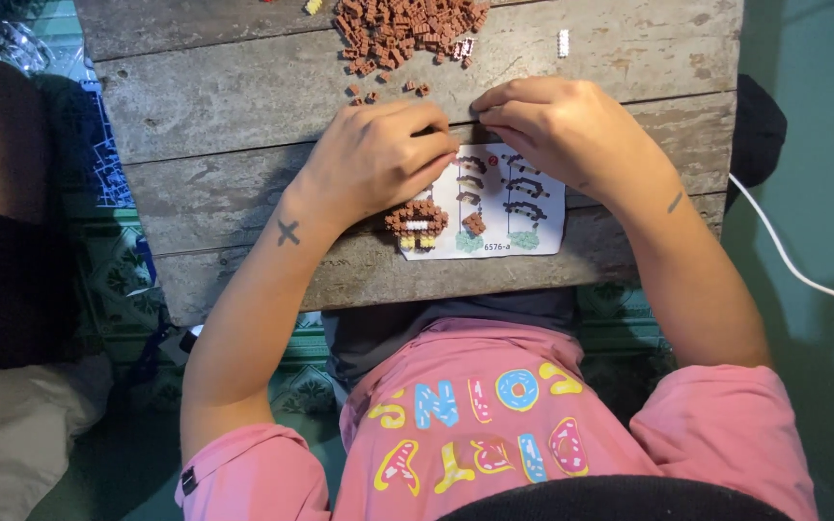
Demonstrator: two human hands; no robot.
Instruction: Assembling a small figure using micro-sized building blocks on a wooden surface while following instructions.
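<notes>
**Both hands pinched together over the instruction sheet, brick pile up top**

So here's how you're sitting: your left hand (375, 159) and right hand (550, 125) are pulled in close together at the top edge of the white instruction sheet (509, 217), fingertips nearly meeting right above it. Your left hand is curled up, fingers folded in tight with the knuckles up. Your right hand is bent the same way, fingertips pressed down and pointing toward the left one. Whatever's between your fingertips is too small and too covered to make out, so I honestly can't tell if you've got a brick in there or not.

The sheet lies flat on the weathered wooden table (224, 106), near the edge closest to you, with your left hand covering its upper left corner. A small brown build (417, 222), with a bit of white and yellow at its bottom, sits on the sheet's left edge, just below your left hand.

The big pile of little brown bricks (407, 27) is further up the table, near the far edge, well apart from the sheet. A few loose brown ones (367, 95) are scattered between the pile and your left knuckles. One white brick (563, 41) sits alone right of the pile.

A white cable (793, 270) runs across the green floor off to your right.
</notes>
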